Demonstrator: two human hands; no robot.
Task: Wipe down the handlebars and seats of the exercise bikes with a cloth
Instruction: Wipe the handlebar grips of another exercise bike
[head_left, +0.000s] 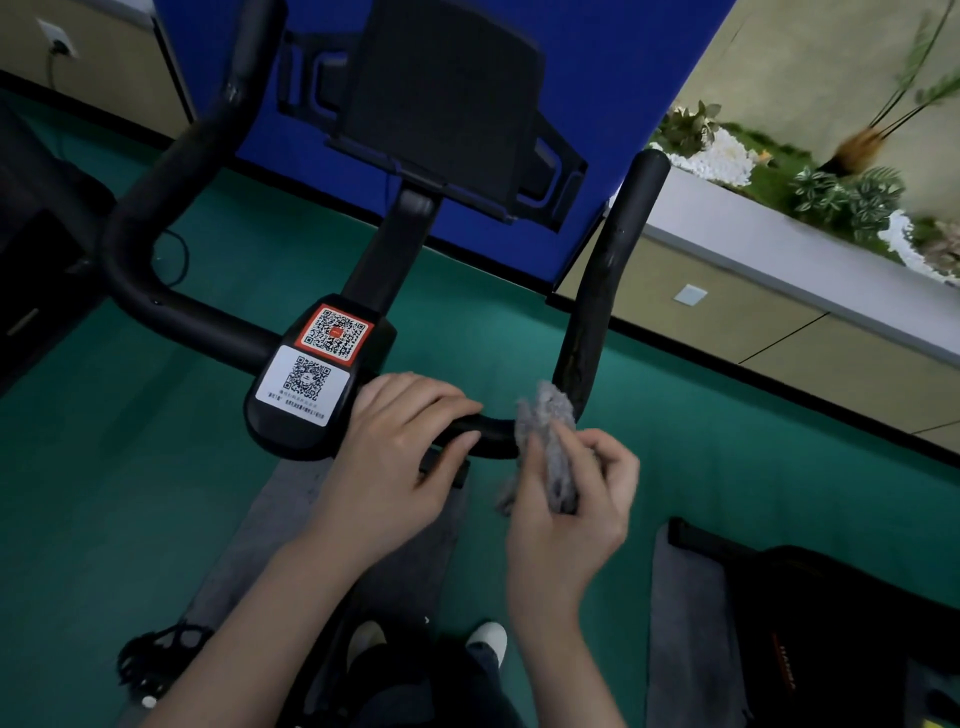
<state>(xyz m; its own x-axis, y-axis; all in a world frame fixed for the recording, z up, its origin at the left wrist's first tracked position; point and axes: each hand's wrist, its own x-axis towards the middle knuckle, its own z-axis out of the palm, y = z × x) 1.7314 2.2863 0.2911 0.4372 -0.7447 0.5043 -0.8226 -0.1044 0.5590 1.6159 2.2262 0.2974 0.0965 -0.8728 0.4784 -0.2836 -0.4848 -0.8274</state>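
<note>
Right hand (569, 522) gripping cloth (545, 410), against handlebar (597, 291)

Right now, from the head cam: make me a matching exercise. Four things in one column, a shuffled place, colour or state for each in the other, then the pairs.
Column 1
1. left hand
2. right hand
3. cloth
4. upper QR sticker

Column 2
A. holds the cloth
B. red-bordered, on the centre plate
C. grips the crossbar of the handlebar
D. grey, bunched against the handlebar's right bend

Pairs: 1-C, 2-A, 3-D, 4-B
</note>
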